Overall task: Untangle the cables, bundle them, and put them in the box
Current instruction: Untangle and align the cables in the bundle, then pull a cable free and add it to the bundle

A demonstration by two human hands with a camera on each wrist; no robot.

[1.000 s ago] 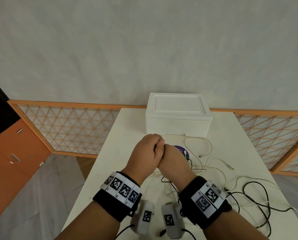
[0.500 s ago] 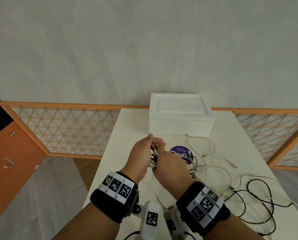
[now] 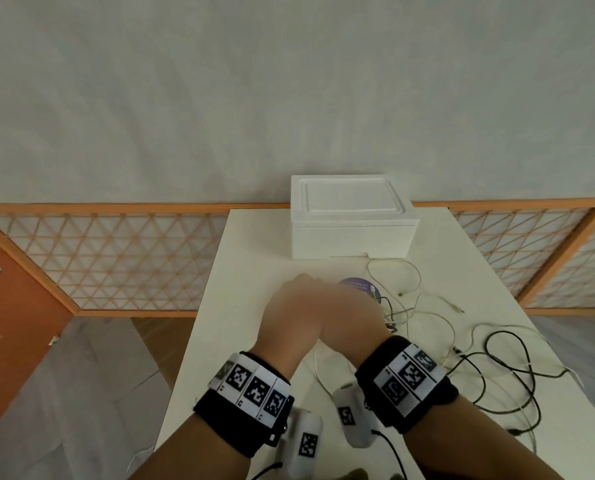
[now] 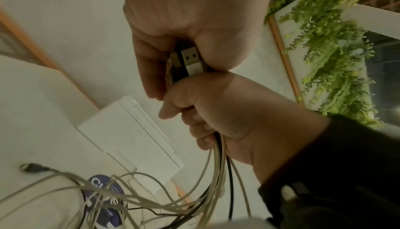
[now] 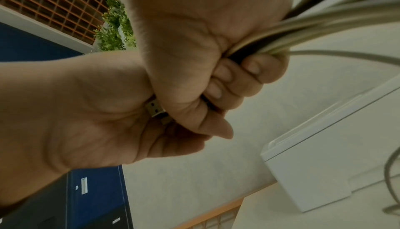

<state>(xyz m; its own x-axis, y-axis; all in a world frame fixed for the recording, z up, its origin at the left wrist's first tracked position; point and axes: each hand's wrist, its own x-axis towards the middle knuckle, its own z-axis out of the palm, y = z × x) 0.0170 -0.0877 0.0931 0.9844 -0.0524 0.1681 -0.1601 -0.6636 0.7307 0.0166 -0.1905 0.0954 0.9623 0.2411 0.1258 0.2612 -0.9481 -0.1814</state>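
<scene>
Cables (image 3: 427,317): white and black, tangled, partly gathered, the rest sprawling. Box (image 3: 351,220): white foam, lid closed, behind the cables.

both hands (image 3: 320,313) blur in the head view; purple disc (image 3: 358,287) half hidden, lettering unreadable

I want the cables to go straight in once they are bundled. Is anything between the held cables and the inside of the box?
Yes: the lid sits shut on the white box. Both hands, left hand and right hand, grip the cables.
</scene>
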